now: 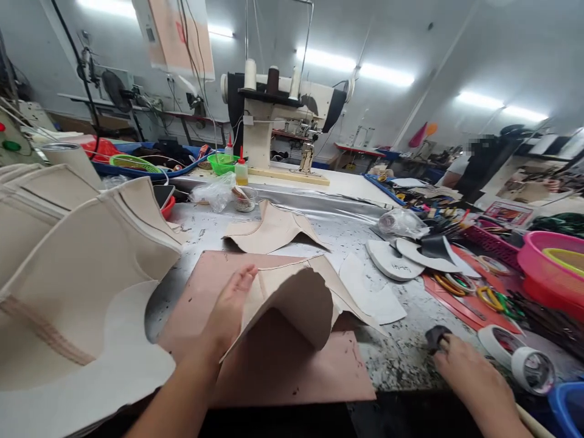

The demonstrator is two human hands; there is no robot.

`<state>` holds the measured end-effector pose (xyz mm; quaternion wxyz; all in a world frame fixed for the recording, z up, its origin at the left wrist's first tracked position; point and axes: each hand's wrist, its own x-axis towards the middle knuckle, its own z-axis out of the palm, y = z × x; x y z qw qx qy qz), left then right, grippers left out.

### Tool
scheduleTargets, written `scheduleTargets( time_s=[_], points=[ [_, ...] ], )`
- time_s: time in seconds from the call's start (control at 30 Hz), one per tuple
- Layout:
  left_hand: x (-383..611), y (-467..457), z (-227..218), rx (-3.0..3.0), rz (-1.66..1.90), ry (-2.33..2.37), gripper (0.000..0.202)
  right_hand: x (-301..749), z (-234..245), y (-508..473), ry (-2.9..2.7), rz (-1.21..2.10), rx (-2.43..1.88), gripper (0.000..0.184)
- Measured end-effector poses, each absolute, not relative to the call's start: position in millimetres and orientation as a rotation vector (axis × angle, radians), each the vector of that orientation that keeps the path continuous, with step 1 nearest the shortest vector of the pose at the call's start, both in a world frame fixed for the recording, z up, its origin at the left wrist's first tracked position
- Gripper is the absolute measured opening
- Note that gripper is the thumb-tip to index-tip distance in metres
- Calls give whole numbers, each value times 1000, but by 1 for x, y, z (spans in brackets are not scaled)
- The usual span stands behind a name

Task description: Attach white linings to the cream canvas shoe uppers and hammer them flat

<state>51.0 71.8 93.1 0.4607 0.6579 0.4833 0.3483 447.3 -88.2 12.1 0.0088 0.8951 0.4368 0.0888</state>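
My left hand (230,304) is on the left side of a stitched beige shoe upper (292,286), fingers along its outer face and thumb hidden. The piece stands bent like a tent over a flat pinkish board (201,292). At the right, my right hand (474,371) is closed by the table edge, its fingers at a small dark head (437,336). A pale wooden handle (529,421) shows past the wrist in line with it, so this looks like a hammer. Behind the board lies another beige upper (276,228).
Large stacked beige pieces (91,267) fill the left. A sewing machine (278,121) stands at the back. White curved pieces (395,258), scissors (490,298), tape rolls (533,370) and a pink basket (552,261) crowd the right. A person (474,164) sits farther off.
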Motion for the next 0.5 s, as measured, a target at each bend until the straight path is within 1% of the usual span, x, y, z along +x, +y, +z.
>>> scheduleTargets(
  time_s=[0.07, 0.13, 0.17, 0.23, 0.3, 0.37, 0.4, 0.43, 0.5],
  points=[
    [56, 68, 103, 1457, 912, 945, 71, 443, 9, -89, 1371, 324, 2822, 34],
    [62, 59, 107, 1543, 776, 781, 76, 423, 14, -78, 1481, 358, 2935, 34],
    [66, 53, 107, 1698, 655, 783, 77, 407, 19, -68, 1594, 282, 2998, 36],
    [72, 40, 102, 2046, 426, 840, 71, 369, 30, -43, 1886, 3, 2996, 41],
    [74, 30, 89, 2377, 328, 792, 63, 334, 42, -15, 2111, -151, 2782, 44],
    [69, 27, 72, 2679, 373, 633, 56, 313, 54, 12, 2231, -225, 2567, 27],
    [64, 28, 63, 2811, 430, 555, 52, 309, 61, 25, 2261, -226, 2534, 20],
    [58, 30, 56, 2929, 469, 498, 47, 309, 68, 37, 2286, -218, 2535, 18],
    [46, 37, 47, 3099, 450, 422, 46, 320, 82, 59, 2328, -179, 2601, 26]
  ],
)
